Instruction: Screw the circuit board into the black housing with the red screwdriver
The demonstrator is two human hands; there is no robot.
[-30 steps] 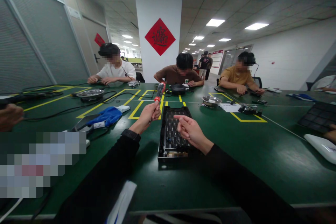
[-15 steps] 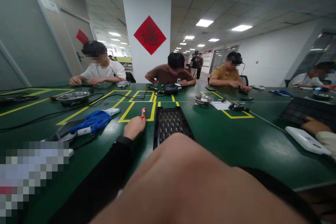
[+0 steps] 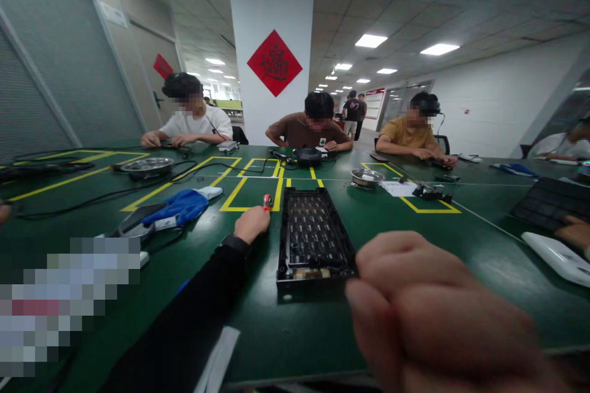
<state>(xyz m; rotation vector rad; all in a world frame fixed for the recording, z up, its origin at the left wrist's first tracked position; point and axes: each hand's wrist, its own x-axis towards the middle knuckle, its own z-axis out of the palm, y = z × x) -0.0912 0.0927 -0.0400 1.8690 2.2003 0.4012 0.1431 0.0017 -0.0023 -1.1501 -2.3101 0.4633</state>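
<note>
My left hand is closed around a screwdriver; its red and black handle shows above the fist, and the rest is hidden. Just right of that hand, a long black open casing lies on the green table. Rows of small shiny metal pieces, possibly screws, show in its recessed middle, and a brownish strip crosses its near end. My right hand looms large and a little blurred close to the camera. Its fingers are curled together, with no object showing; it overlaps the casing's near right corner in view.
Blue-and-white gloves and black cables lie on the left. Metal bowls stand farther back, near small black parts on white paper. A white device lies at right beside another person's hand. Several people sit around the table.
My left hand has lowered the screwdriver toward the table left of the casing. My right hand left the casing, covered the lower view close to the camera, then moved right, its index finger now curled.
</note>
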